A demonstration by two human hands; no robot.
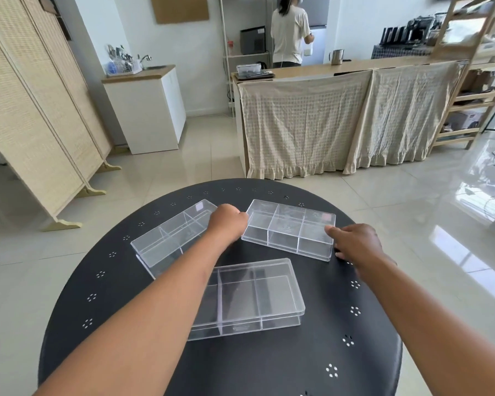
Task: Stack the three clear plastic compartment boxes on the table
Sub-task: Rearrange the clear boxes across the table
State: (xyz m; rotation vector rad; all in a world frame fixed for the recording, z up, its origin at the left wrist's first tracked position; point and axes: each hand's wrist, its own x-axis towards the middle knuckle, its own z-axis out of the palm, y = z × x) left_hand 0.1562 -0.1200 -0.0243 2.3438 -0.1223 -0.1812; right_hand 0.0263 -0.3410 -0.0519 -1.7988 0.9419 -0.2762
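Three clear plastic compartment boxes lie apart on the round black table. The far-right box is held at both ends. My left hand curls its fingers against that box's left end. My right hand grips its right end, thumb on the top edge and fingertips at the near corner. The far-left box lies at an angle beside my left wrist. The near box sits in the middle of the table, its left part hidden under my left forearm.
The table has small hole patterns near its rim, and tiled floor surrounds it. A cloth-draped counter stands beyond, with a person behind it facing away. A folding screen is at the left, a wooden shelf at the right.
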